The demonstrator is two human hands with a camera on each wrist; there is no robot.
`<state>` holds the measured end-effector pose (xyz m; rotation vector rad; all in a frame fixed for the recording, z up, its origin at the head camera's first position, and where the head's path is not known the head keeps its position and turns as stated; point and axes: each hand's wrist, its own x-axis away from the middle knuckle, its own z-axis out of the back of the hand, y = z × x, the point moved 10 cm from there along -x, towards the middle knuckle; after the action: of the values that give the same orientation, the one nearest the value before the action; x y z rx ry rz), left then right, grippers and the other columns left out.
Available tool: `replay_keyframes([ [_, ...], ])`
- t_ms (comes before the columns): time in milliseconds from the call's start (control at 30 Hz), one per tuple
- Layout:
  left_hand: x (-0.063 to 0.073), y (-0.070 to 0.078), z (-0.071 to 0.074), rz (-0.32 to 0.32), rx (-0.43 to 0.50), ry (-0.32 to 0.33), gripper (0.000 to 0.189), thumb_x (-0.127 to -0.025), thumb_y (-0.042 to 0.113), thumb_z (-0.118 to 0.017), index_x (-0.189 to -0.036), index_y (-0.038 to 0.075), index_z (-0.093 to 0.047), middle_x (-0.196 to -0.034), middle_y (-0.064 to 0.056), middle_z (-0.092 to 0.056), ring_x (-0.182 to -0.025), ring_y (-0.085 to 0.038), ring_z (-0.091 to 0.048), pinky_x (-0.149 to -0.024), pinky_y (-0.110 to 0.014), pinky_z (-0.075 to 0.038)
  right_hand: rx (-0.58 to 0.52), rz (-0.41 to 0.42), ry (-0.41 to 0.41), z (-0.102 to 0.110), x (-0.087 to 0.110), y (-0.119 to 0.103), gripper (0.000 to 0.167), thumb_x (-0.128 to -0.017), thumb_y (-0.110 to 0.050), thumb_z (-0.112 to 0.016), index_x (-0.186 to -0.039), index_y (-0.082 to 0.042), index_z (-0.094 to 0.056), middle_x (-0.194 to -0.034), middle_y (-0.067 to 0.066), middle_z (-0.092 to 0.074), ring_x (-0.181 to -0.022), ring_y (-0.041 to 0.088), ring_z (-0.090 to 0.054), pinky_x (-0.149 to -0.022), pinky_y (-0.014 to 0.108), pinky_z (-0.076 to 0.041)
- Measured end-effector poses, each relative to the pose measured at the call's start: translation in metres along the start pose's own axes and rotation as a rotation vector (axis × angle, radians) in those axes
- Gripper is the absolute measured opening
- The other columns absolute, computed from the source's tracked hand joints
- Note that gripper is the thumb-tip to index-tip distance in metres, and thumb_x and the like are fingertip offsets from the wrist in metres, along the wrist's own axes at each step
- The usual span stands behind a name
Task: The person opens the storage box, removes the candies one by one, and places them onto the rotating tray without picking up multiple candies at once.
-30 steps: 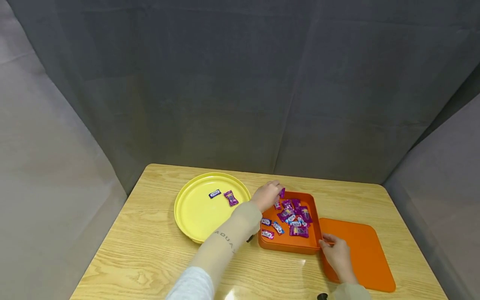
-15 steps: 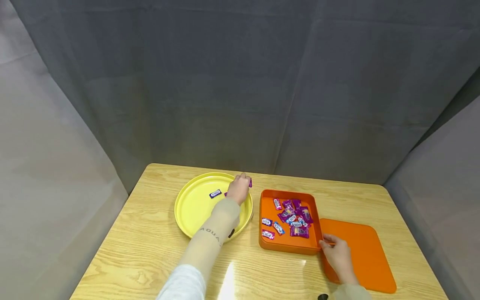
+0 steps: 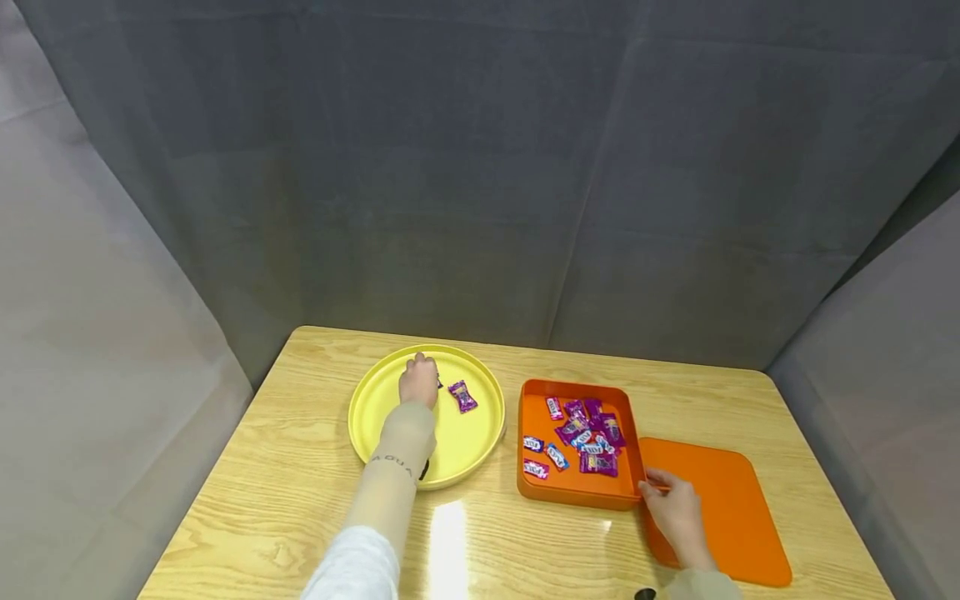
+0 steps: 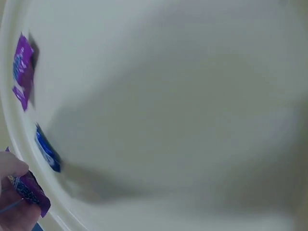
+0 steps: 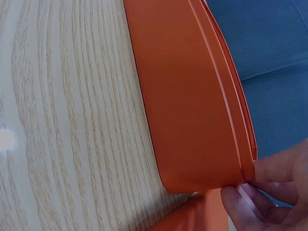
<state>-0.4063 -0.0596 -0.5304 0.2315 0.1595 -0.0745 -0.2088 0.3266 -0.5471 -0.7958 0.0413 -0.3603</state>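
Note:
Over the yellow round tray (image 3: 465,454), my left hand (image 3: 418,383) pinches a purple-wrapped candy (image 4: 32,188), which the left wrist view shows between thumb and fingers. Below it on the tray lie another purple-wrapped candy (image 3: 462,397) and a small dark blue wrapped candy (image 4: 47,150); in the head view the hand mostly covers the blue one. My right hand (image 3: 675,510) grips the near right corner of the orange square box (image 3: 577,497), thumb and fingers at its rim (image 5: 221,82). Several purple, blue and pink wrapped candies (image 3: 598,463) lie inside the box.
A flat orange lid (image 3: 738,508) lies on the wooden table (image 3: 262,500) right of the box, partly under my right hand. Dark grey cloth (image 3: 450,183) hangs behind the table's far edge, and paler cloth panels stand at both sides.
My left hand has moved left from the box's far left corner to above the yellow tray, carrying the purple-wrapped candy. The right hand and the box have stayed in place.

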Motion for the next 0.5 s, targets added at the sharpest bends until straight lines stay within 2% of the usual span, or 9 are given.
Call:
replay_keyframes([
  [233, 0.007, -0.036, -0.009, 0.116, 0.013, -0.087, 0.018, -0.083, 0.0, -0.061, -0.101, -0.002, -0.065, -0.102, -0.017, -0.057, -0.09, -0.029, -0.058, -0.071, -0.036, -0.054, -0.006, -0.013, -0.019, -0.001, 0.001, 0.002, 0.033, -0.086, -0.005, -0.057, -0.114, 0.013, -0.055, -0.103, 0.028, -0.061, -0.088, 0.035, -0.058, -0.066, 0.034, -0.052],
  [500, 0.019, -0.055, -0.01, 0.22, 0.041, -0.18, 0.025, -0.076, -0.007, -0.066, -0.101, -0.001, -0.066, -0.11, -0.023, -0.054, -0.096, -0.031, -0.057, -0.074, -0.035, -0.054, -0.007, -0.021, -0.012, -0.001, 0.0, 0.003, 0.033, -0.086, -0.005, -0.057, -0.114, 0.013, -0.056, -0.103, 0.027, -0.061, -0.088, 0.034, -0.059, -0.064, 0.032, -0.052],
])
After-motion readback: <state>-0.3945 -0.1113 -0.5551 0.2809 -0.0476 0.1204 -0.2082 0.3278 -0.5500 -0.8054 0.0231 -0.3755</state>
